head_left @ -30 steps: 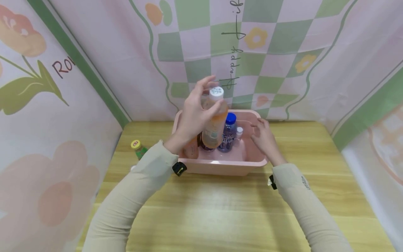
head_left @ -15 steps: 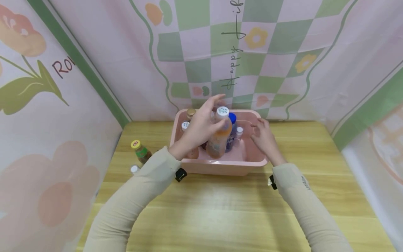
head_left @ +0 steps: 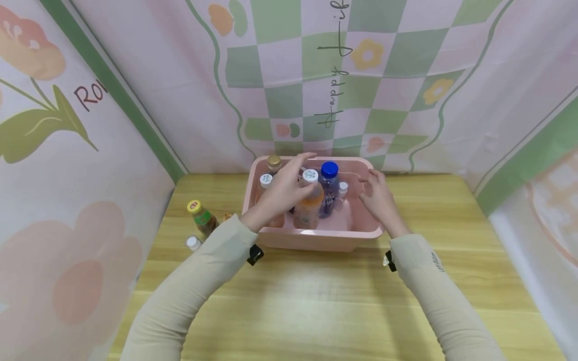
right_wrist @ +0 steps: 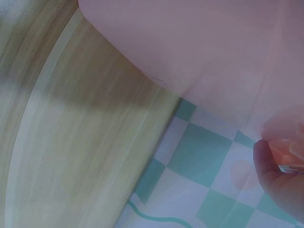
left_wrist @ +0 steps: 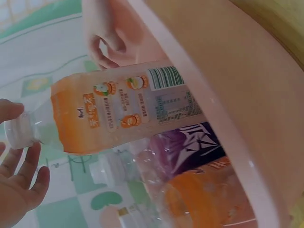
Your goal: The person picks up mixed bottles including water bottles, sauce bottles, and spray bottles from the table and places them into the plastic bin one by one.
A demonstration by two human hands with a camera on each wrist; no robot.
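My left hand (head_left: 283, 189) pinches the white-capped top of a clear plastic drink bottle (head_left: 308, 213) with an orange label. The bottle stands nearly upright in a pink plastic tub (head_left: 316, 241); the left wrist view shows its printed label (left_wrist: 137, 107), with thumb and fingers about the cap (left_wrist: 20, 130). Whether its base touches the tub floor is hidden. Over the tub's right rim lies my right hand (head_left: 381, 200), its fingers curled at the rim. Beside the held bottle are a blue-capped purple bottle (head_left: 329, 193) and another white-capped bottle (head_left: 266, 181).
A gold-capped bottle (head_left: 274, 162) stands at the tub's back left and a small white-capped bottle (head_left: 343, 189) at its right. Left of the tub, on the wooden table (head_left: 298, 306), are a yellow-capped jar (head_left: 203, 218) and a small white-capped container (head_left: 193, 242). Patterned curtain hangs behind.
My left hand has lowered the orange-labelled bottle into the tub, beside the blue-capped one. My right hand has stayed at the rim.
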